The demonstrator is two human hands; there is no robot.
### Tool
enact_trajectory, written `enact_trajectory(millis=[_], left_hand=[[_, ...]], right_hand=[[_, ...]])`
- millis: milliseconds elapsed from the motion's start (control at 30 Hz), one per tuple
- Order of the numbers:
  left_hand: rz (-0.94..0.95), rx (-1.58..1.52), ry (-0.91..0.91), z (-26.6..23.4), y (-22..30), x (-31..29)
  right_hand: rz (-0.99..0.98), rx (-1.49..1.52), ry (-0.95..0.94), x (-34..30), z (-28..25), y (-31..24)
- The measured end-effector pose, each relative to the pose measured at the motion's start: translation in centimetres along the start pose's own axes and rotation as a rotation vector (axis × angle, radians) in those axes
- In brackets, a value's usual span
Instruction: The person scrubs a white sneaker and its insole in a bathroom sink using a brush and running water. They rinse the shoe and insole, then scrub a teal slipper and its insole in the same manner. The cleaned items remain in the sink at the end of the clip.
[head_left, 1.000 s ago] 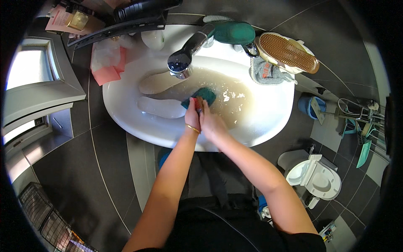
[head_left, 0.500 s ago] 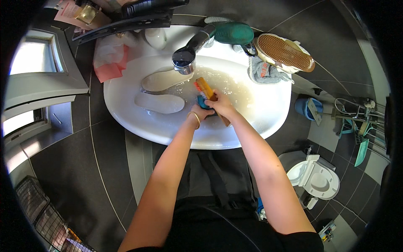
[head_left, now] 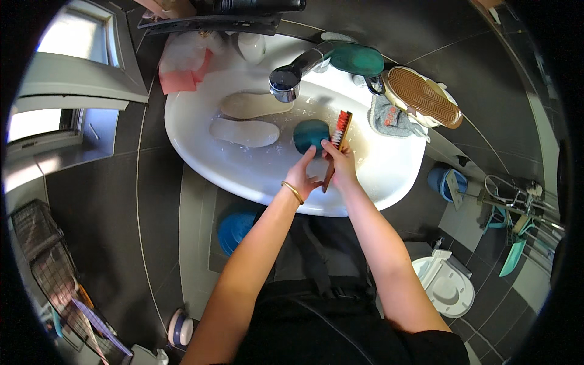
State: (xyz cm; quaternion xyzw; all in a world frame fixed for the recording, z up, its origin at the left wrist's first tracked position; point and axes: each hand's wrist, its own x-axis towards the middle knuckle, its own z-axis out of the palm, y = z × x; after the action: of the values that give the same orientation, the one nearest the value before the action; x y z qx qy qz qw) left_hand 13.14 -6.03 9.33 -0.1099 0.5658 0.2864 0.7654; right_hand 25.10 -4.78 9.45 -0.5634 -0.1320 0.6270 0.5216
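Over the sink, my right hand [head_left: 342,163] grips a wooden scrubbing brush [head_left: 342,131] with red and white bristles, held upright. My left hand [head_left: 302,175] has its thumb on the near edge of a teal, rounded, flat-faced piece [head_left: 311,136]; its exact kind is unclear. My right thumb also reaches that edge. Some left fingers are partly hidden below it. To the left, two pale insoles lie in the sink, one farther insole [head_left: 255,105] and one nearer insole [head_left: 244,132]. Cloudy water with bubbles surrounds them.
The white sink [head_left: 201,159] has a dark-headed faucet [head_left: 285,82] over it. On its far right rim are a green object [head_left: 358,58], a grey cloth [head_left: 389,115] and a brown-soled shoe [head_left: 424,96]. A white bottle [head_left: 250,47] stands at the back.
Both hands have shifted slightly right and nearer. The brush has turned more upright with its bristles showing, and the teal piece now shows its broad face. My view has shifted too.
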Motion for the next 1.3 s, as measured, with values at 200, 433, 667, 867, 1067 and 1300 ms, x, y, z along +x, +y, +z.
enact_trajectory(millis=[200, 433, 667, 867, 1067, 1300], left_hand=[[0.394, -0.346, -0.304, -1.1, -2.8, 5.4], [0.490, -0.230, 0.122, 0.8, -3.2, 4.9], [0.542, -0.409, 0.018, 2.5, -4.1, 4.3], [0.489, -0.317, 0.076, -1.3, -3.0, 6.8], [0.554, -0.239, 0.172, -0.6, -2.9, 6.5], [0.551, -0.373, 0.012, -0.3, -3.8, 5.1]], right_hand=[[0.436, -0.335, -0.252, 0.0, -3.8, 1.1], [-0.072, -1.339, -0.326, 0.3, -1.4, 2.8], [-0.074, -1.562, -0.246, 2.6, 0.8, 0.5], [-0.053, -1.683, -0.397, -1.0, 0.8, 1.0], [-0.038, -1.649, -0.345, 0.0, 2.2, 0.5], [-0.070, -1.602, -0.204, 4.6, 0.6, 0.9]])
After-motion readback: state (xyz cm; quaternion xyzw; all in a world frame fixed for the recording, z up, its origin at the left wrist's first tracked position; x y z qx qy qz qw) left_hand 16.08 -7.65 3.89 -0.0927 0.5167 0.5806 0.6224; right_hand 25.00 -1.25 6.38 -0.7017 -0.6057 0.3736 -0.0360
